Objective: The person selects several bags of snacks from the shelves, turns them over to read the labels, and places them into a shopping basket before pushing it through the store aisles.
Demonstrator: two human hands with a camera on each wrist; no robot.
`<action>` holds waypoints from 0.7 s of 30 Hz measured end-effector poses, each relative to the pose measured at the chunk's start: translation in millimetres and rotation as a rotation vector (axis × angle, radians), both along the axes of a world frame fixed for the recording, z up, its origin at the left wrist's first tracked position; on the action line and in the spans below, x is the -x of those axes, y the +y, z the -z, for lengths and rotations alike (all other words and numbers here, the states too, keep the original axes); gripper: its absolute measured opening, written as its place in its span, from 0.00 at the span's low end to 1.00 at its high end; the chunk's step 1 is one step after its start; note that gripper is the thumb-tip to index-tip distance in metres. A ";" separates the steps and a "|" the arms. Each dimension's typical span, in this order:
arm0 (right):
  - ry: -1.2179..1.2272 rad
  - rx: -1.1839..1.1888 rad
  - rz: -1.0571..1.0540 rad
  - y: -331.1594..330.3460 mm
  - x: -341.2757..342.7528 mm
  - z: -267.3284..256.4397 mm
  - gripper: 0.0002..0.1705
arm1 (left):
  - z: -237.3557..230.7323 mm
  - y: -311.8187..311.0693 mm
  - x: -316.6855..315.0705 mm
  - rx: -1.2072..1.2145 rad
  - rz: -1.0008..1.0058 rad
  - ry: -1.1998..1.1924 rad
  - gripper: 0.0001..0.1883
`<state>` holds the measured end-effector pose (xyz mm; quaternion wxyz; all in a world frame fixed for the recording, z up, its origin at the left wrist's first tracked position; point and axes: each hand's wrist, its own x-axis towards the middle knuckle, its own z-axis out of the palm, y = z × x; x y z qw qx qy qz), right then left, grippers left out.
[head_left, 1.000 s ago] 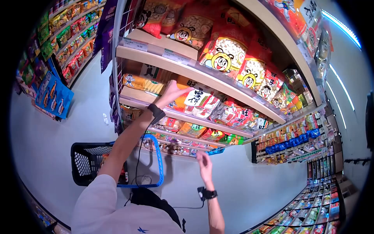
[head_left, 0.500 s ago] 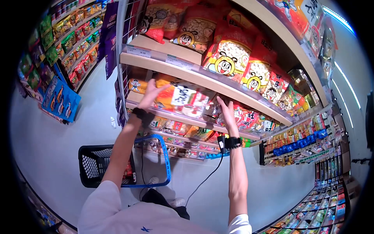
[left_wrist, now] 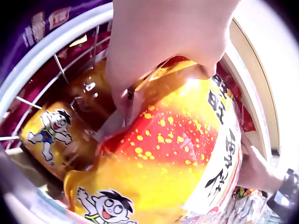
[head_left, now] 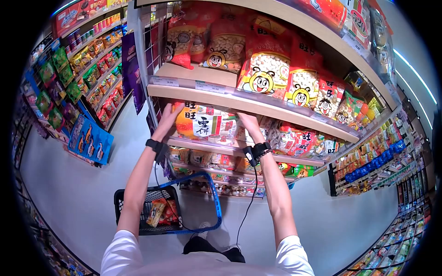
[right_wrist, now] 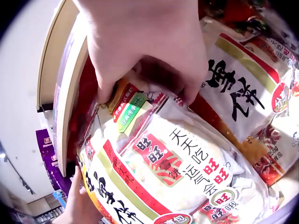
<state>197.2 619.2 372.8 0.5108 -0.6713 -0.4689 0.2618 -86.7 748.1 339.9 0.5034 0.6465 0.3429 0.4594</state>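
Note:
A large orange, white and red bag of rice crackers (head_left: 202,125) lies lengthwise at the front of the middle shelf. At its left end my left hand (head_left: 168,120) grips the bag, with the fingers reaching behind it in the left wrist view. My right hand (head_left: 251,125) holds the opposite end; in the right wrist view its thumb and fingers pinch the crinkled top edge. Behind the left hand sits another orange bag (left_wrist: 51,135) with a cartoon boy. A similar white rice cracker bag (right_wrist: 238,93) stands beside the right hand.
The upper shelf board (head_left: 207,94) runs close above both hands, with red bee-printed bags (head_left: 264,60) on it. A wire side panel (left_wrist: 60,70) borders the left. Below, a dark basket (head_left: 120,207) with a blue handle (head_left: 216,202) holds several packs on the floor.
My right hand has risen from below the shelf to the bag's right end. The left hand has moved left along the bag to its end, and the bag has turned more level.

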 end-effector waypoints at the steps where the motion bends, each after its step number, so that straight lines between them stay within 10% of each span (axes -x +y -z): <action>1: 0.043 -0.089 -0.017 -6.3 -1.1 -2.2 0.28 | 21.9 19.5 -7.9 -0.022 -0.080 0.114 0.21; 3: 0.085 0.034 -0.041 -32.5 -4.1 -24.9 0.31 | -44.5 -29.5 -15.3 0.193 0.115 0.069 0.26; 11: 0.085 0.081 -0.447 -82.7 1.5 -57.3 0.30 | -45.8 -22.3 6.5 0.106 0.460 -0.016 0.32; 17: -0.044 -0.013 -0.207 -106.6 39.2 -48.1 0.35 | -35.8 -47.0 24.7 -0.081 0.412 -0.028 0.31; 21: -0.311 -0.442 -0.501 -134.7 50.5 -69.5 0.24 | -75.2 -106.5 38.2 -0.599 0.254 -0.077 0.22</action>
